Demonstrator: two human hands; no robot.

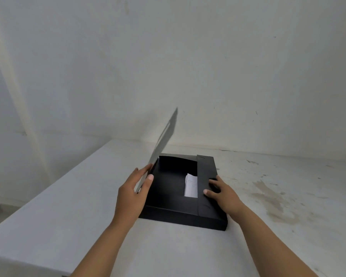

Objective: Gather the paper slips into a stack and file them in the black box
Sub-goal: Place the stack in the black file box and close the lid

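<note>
Slips (191, 185): white stack, inside the box (174, 204), against its right side. Box: black, on the bench (168, 252) near the far edge. Lid (162, 141): raised at the box's left, blurred. My left hand (131, 193) pinches the lid's lower edge. My right hand (221, 191) lies flat, fingers spread, on the right flap (207, 176).
</note>
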